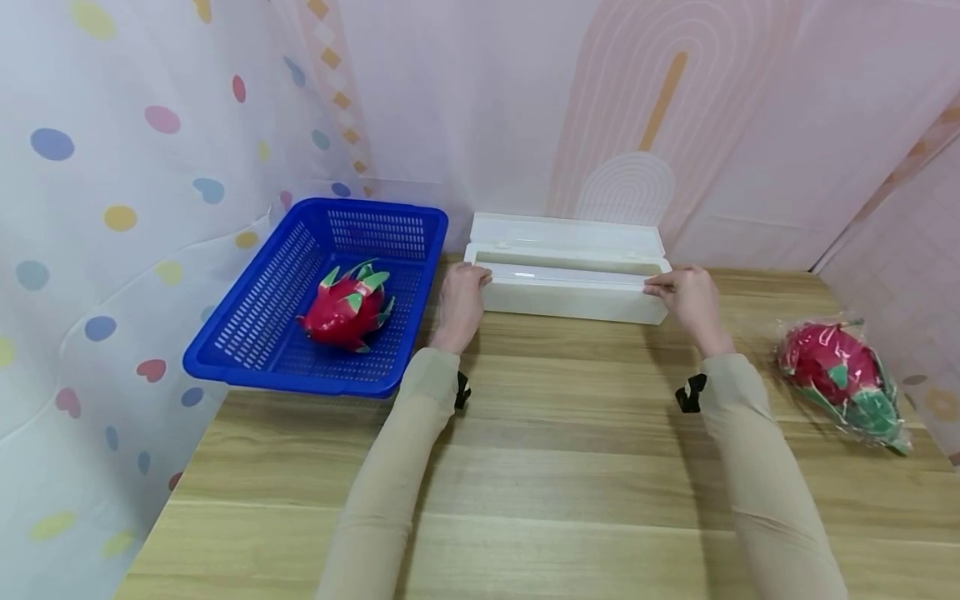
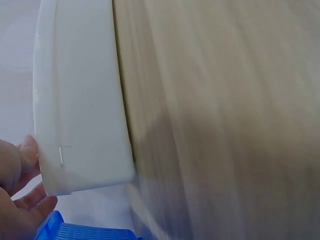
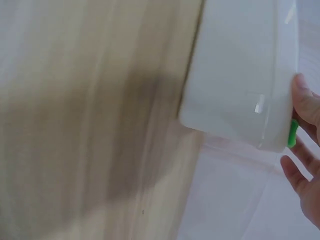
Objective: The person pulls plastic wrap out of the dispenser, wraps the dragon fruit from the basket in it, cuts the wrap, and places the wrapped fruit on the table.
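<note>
A long white cling film dispenser box (image 1: 573, 298) stands at the back of the table with its lid (image 1: 566, 232) raised behind it. A glossy strip (image 1: 555, 273) runs along its opening between the two hands. My left hand (image 1: 460, 304) pinches the box's left front corner, thumb near the top edge in the left wrist view. At the right front corner my right hand (image 1: 693, 304) pinches with thumb and fingers. Beside those fingers a small green piece (image 3: 293, 133) shows in the right wrist view. Whether film lies between the fingertips is too small to tell.
A blue plastic basket (image 1: 300, 382) to the left holds a red dragon fruit (image 1: 345, 312) with green tips. On the right, another dragon fruit (image 1: 836, 367) lies wrapped in clear film. A patterned curtain (image 1: 480, 100) hangs close behind the box.
</note>
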`<state>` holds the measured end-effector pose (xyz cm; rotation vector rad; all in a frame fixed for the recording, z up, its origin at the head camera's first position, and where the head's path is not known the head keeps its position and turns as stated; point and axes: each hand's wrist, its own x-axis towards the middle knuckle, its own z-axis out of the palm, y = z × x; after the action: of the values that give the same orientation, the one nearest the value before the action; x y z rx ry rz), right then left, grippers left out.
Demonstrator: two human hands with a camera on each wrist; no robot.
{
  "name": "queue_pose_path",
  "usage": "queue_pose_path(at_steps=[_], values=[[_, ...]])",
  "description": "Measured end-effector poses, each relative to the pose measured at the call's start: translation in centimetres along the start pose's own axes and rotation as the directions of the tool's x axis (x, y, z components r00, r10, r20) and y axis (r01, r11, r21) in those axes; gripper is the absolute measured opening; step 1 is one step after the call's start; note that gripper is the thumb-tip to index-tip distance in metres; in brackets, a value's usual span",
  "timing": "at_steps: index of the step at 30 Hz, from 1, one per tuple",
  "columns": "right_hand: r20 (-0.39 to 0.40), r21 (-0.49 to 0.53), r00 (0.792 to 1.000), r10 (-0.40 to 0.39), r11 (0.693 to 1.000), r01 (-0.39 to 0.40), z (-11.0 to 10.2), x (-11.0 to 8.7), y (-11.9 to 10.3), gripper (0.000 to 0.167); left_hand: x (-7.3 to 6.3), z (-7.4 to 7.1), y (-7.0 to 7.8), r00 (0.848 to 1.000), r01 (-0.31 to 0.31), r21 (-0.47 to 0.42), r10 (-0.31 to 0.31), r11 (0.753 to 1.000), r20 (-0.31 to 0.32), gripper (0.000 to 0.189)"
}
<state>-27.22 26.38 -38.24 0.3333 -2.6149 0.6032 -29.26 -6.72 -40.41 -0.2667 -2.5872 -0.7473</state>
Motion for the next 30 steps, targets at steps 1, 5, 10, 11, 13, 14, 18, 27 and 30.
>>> queue_pose_path(at_steps=[1, 5, 10, 11, 13, 14, 18, 27, 30], values=[[0.013, 0.014, 1.000, -0.002, 1.000, 0.002, -0.1, 0.2, 0.1, 0.017, 0.1, -0.1, 0.1, 1.000, 0.007, 0.000, -0.007, 1.000, 0.004, 0.020], [0.054, 0.061, 0.999, 0.002, 0.998, -0.005, -0.4, 0.8, 0.6, 0.015, 0.4, -0.3, 0.5, 0.997, 0.063, -0.002, -0.063, 0.998, 0.034, 0.018], [0.159, 0.057, 0.985, 0.067, 0.995, -0.077, -0.7, 1.3, 0.5, 0.019, 0.9, -0.4, 0.7, 0.991, 0.112, 0.039, -0.114, 0.993, 0.068, 0.020], [0.182, 0.047, 0.980, 0.080, 0.995, -0.090, -0.8, 1.4, 0.5, 0.019, 0.9, -0.3, 0.7, 0.991, 0.107, 0.055, -0.111, 0.993, 0.068, 0.020], [0.212, 0.010, 0.973, 0.087, 0.996, -0.091, -0.8, 1.4, 0.3, 0.020, 1.1, -0.1, 0.5, 0.994, 0.085, 0.087, -0.090, 0.993, 0.060, 0.021], [0.214, -0.011, 0.973, 0.080, 0.997, -0.080, -0.8, 1.4, 0.3, 0.020, 1.1, 0.0, 0.5, 0.996, 0.073, 0.101, -0.078, 0.992, 0.053, 0.022], [0.144, -0.064, 0.989, -0.030, 0.997, 0.039, -0.3, 1.1, 0.5, 0.015, 1.0, 0.3, 0.0, 0.999, 0.020, 0.146, -0.024, 0.989, 0.023, 0.022], [-0.049, -0.064, 0.965, -0.257, 0.965, 0.254, 0.8, 0.2, 1.4, 0.010, 0.3, 1.1, -0.7, 0.994, -0.090, 0.131, 0.097, 0.987, -0.047, 0.024], [-0.098, -0.025, 0.950, -0.296, 0.955, 0.295, 1.1, 0.1, 1.9, 0.011, 0.3, 1.2, -0.6, 0.994, -0.092, 0.105, 0.097, 0.990, -0.046, 0.025]])
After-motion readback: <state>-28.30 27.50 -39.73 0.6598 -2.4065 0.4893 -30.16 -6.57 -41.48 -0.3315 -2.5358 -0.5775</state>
